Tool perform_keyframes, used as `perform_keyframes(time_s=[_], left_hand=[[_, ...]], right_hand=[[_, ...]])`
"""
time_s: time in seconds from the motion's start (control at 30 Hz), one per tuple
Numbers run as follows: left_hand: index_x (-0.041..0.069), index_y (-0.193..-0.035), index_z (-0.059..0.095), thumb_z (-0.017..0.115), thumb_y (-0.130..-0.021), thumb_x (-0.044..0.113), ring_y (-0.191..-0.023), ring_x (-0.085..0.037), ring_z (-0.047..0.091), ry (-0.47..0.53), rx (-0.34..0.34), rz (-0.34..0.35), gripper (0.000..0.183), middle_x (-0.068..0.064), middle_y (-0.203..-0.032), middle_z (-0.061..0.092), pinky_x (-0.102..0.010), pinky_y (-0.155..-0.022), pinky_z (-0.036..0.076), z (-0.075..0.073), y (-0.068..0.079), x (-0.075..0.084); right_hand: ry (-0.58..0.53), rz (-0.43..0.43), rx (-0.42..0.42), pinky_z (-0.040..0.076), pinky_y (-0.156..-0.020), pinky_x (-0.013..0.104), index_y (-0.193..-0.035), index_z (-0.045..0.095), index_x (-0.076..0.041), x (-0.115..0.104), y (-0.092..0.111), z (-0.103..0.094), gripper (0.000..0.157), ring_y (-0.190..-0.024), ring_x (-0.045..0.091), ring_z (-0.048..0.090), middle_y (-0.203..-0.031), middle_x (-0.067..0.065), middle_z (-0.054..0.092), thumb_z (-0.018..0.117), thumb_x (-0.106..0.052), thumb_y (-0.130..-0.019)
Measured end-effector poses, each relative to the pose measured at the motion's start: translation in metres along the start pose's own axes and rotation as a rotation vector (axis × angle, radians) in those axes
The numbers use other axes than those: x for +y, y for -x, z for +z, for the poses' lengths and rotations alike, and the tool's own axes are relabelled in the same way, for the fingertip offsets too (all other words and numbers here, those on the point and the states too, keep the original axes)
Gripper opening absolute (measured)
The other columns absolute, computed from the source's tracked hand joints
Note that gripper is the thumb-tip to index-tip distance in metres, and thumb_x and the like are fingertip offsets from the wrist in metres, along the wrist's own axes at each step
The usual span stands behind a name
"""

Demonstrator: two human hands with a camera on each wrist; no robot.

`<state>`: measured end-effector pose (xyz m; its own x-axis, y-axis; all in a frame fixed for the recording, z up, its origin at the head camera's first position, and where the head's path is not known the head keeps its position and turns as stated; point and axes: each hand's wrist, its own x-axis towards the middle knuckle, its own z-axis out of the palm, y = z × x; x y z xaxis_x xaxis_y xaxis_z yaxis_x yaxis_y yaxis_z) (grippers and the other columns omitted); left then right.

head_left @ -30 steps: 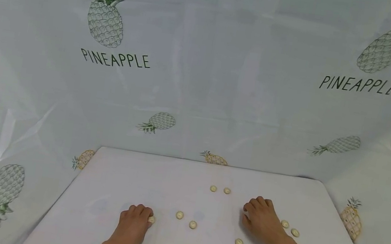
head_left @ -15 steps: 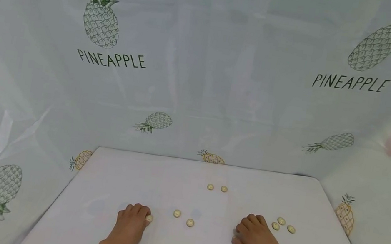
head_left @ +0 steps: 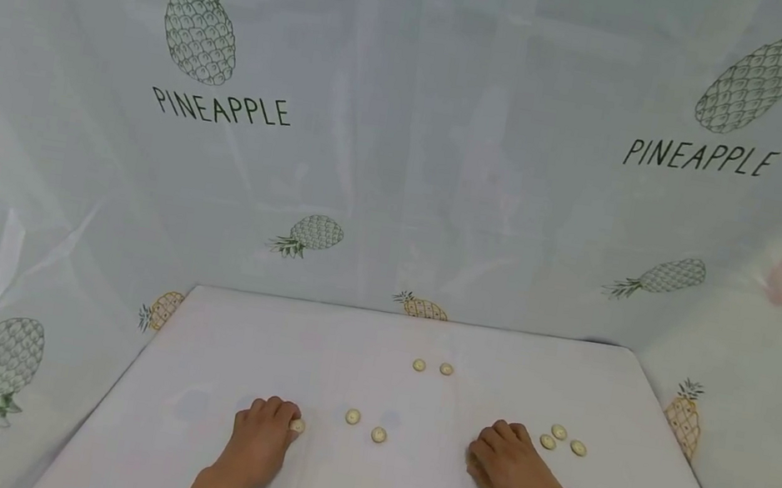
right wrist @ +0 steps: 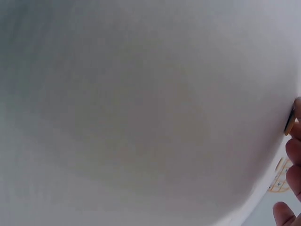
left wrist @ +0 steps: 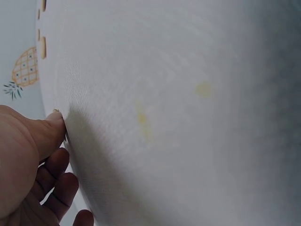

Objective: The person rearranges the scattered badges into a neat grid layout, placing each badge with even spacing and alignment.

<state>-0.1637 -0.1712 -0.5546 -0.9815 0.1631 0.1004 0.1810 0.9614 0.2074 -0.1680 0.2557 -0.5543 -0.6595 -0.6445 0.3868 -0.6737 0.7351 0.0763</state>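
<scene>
My left hand (head_left: 260,445) rests low on the white tabletop, left of the middle. Its thumb and forefinger pinch a small round wooden disc (head_left: 297,426), pale yellow with a faint mark on its face. In the left wrist view the thumb (left wrist: 49,129) covers nearly all of that disc. To the right, my right hand (head_left: 516,474) is low over the table with curled fingers. At the edge of the right wrist view its fingertips hold another wooden disc (right wrist: 290,123), tilted on edge; the hand hides this one in the head view.
Two loose discs (head_left: 365,426) lie between the hands, and two more (head_left: 432,367) sit farther back. Beyond the right hand a cluster of three discs (head_left: 559,439) lies on the table (head_left: 256,333). Sheeting with pineapple prints (head_left: 390,151) hangs behind the table and along its sides.
My right hand has come down and toward me onto the disc that lay in front of it, taking hold of it. A third disc beside its wrist is uncovered. The left hand stays in place.
</scene>
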Motion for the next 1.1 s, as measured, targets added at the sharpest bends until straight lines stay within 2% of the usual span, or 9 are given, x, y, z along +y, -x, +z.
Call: perform_keyframes(time_s=[0.1, 0.17, 0.4, 0.57, 0.67, 0.9, 1.1], left_hand=[[0.013, -0.111, 0.065, 0.075, -0.098, 0.02, -0.096, -0.023, 0.054, 0.008, 0.004, -0.005, 0.018, -0.001, -0.1, 0.06, -0.056, -0.087, 0.049, -0.003, -0.002, 0.0], [0.013, -0.111, 0.066, 0.075, -0.098, 0.02, -0.096, -0.024, 0.054, 0.012, 0.007, -0.006, 0.017, -0.002, -0.1, 0.06, -0.055, -0.087, 0.049, -0.005, -0.003, 0.0], [0.013, -0.111, 0.066, 0.076, -0.097, 0.019, -0.097, -0.024, 0.055, 0.012, 0.014, 0.001, 0.018, -0.002, -0.1, 0.061, -0.056, -0.088, 0.049, -0.006, -0.006, -0.004], [0.014, -0.11, 0.066, 0.078, -0.096, 0.019, -0.098, -0.024, 0.056, 0.015, 0.024, -0.001, 0.019, -0.001, -0.101, 0.061, -0.055, -0.089, 0.049, -0.006, -0.006, -0.004], [0.014, -0.11, 0.066, 0.078, -0.096, 0.018, -0.098, -0.024, 0.056, 0.015, 0.027, 0.0, 0.019, -0.001, -0.101, 0.061, -0.055, -0.089, 0.049, -0.007, -0.007, -0.003], [0.014, -0.111, 0.067, 0.077, -0.096, 0.019, -0.099, -0.025, 0.056, 0.033, 0.004, -0.017, 0.019, -0.001, -0.1, 0.061, -0.055, -0.089, 0.048, -0.005, -0.006, -0.001], [0.014, -0.113, 0.067, 0.078, -0.096, 0.02, -0.1, -0.024, 0.056, 0.054, -0.008, -0.032, 0.021, -0.001, -0.102, 0.062, -0.057, -0.092, 0.048, -0.004, 0.0, 0.0]], right_hand=[[-0.019, 0.01, -0.024, 0.046, -0.088, 0.042, -0.103, 0.068, -0.022, 0.005, -0.001, 0.001, 0.019, -0.098, 0.011, 0.052, -0.103, -0.01, 0.062, 0.082, -0.018, -0.091], [-0.011, 0.023, -0.011, 0.046, -0.087, 0.042, -0.104, 0.069, -0.021, 0.007, -0.002, 0.002, 0.019, -0.098, 0.012, 0.052, -0.103, -0.01, 0.062, 0.082, -0.017, -0.09], [0.068, 0.103, 0.029, 0.045, -0.082, 0.04, -0.092, 0.067, -0.02, 0.007, -0.003, 0.004, 0.028, -0.089, 0.013, 0.049, -0.093, -0.008, 0.06, 0.087, -0.039, -0.086], [0.026, 0.062, 0.04, 0.044, -0.081, 0.039, -0.094, 0.069, -0.022, 0.006, -0.006, 0.006, 0.018, -0.091, 0.012, 0.05, -0.095, -0.01, 0.06, 0.085, -0.024, -0.088], [0.009, 0.062, 0.029, 0.045, -0.084, 0.039, -0.1, 0.07, -0.022, 0.006, -0.008, 0.007, 0.018, -0.095, 0.012, 0.052, -0.101, -0.009, 0.062, 0.084, -0.017, -0.089], [0.061, 0.147, 0.0, 0.046, -0.085, 0.041, -0.096, 0.07, -0.017, 0.008, -0.006, 0.008, 0.022, -0.092, 0.014, 0.051, -0.095, -0.007, 0.062, 0.084, -0.032, -0.089], [0.056, 0.093, 0.042, 0.045, -0.083, 0.039, -0.092, 0.07, -0.019, 0.012, -0.006, 0.01, 0.018, -0.09, 0.013, 0.051, -0.092, -0.008, 0.061, 0.084, -0.029, -0.086]])
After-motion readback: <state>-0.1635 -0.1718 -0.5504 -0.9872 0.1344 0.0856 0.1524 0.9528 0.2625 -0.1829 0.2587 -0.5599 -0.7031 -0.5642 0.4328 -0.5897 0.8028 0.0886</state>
